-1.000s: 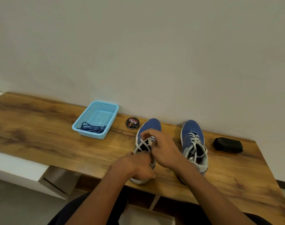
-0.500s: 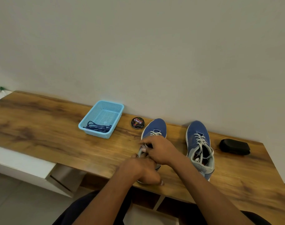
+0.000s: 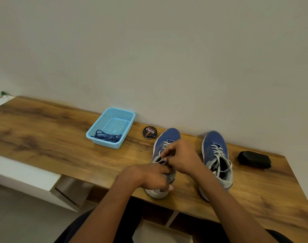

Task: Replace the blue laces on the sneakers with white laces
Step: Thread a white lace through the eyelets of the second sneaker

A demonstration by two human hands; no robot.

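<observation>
A: Report items on the brown wood-grain bench top [image 3: 44, 137], left to right.

B: At 10 o'clock from the hands: a light-blue perforated plastic basket [image 3: 124, 114], holding the dark-blue removed laces [image 3: 106, 136] at its near end. At 11 o'clock, just beside the left shoe's toe: a round black polish tin [image 3: 149, 132].

A: Hands?

B: The left hand [image 3: 149, 176] is curled over the heel end of the left blue sneaker [image 3: 168, 135]; what its fingers hold, I cannot tell. The right hand [image 3: 181, 157] pinches the white lace [image 3: 164, 144] above the tongue.

A: Further right?

B: At 3 o'clock: the right blue sneaker [image 3: 214, 142], threaded with a loose white lace [image 3: 218, 153]. Beyond it, a black oblong brush block [image 3: 254, 159].
</observation>
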